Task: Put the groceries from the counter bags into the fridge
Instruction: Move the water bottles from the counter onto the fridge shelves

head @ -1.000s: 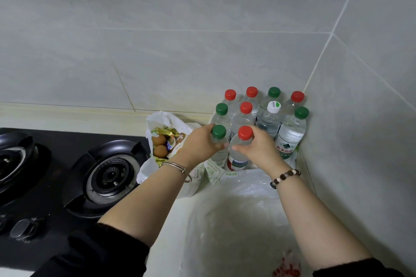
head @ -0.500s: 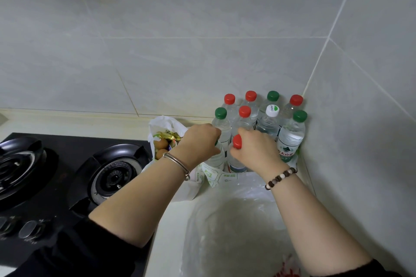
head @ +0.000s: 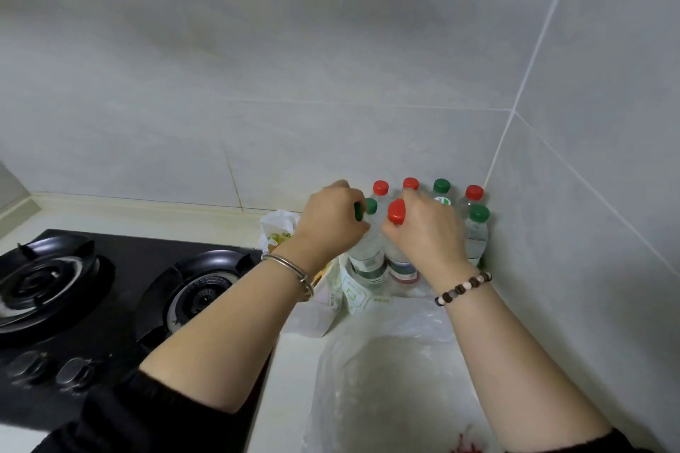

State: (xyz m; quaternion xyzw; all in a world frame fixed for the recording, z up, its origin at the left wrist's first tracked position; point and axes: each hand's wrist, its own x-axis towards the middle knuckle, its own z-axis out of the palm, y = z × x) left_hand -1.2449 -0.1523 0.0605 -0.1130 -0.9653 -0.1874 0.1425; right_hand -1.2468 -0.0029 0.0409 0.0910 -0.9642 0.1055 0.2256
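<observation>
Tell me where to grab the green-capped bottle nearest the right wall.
Take the green-capped bottle at its neck, just under the cap, coming from above. It stands upright, the right wall beside it and other bottles close behind and left, so only its top looks freely reachable.

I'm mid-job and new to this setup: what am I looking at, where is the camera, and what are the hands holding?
No machine: a person's bare hands, filmed by one head-worn camera looking down. The left hand grips a green-capped bottle near its top; the right hand grips a red-capped bottle likewise. Both are front bottles of a cluster of water bottles in the corner. A white bag sits left of them, a clear plastic bag lies in front, a black gas stove further left.
</observation>
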